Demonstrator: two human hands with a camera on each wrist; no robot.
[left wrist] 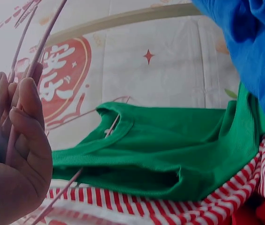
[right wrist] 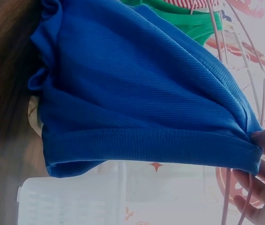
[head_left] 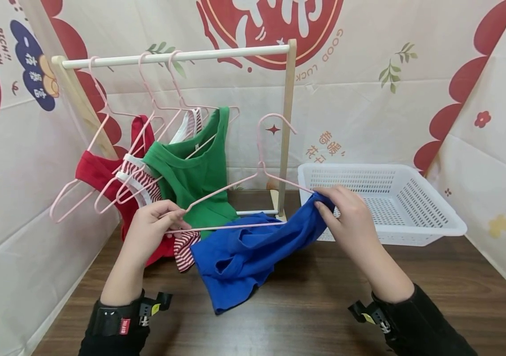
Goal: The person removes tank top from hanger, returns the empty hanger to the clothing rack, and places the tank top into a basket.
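Note:
A pink hanger [head_left: 260,170] is held upright in front of the rack, hook at the top. My left hand [head_left: 152,225] grips its left corner; in the left wrist view the fingers [left wrist: 29,101] curl round the pink wire. A blue ribbed tank top [head_left: 253,252] hangs from the hanger's right end, its lower part drooping over the table. My right hand [head_left: 348,212] pinches the top's shoulder strap at that end; the right wrist view shows thumb and fingers [right wrist: 259,187] at the strap and wire. The hanger's left arm is bare.
On the white-railed rack [head_left: 177,57] hang a red garment [head_left: 97,168], a red-striped one [head_left: 186,249] and a green tank top [head_left: 190,173], all on pink hangers. A white perforated basket [head_left: 382,198] stands at the right rear of the brown wooden table [head_left: 324,301].

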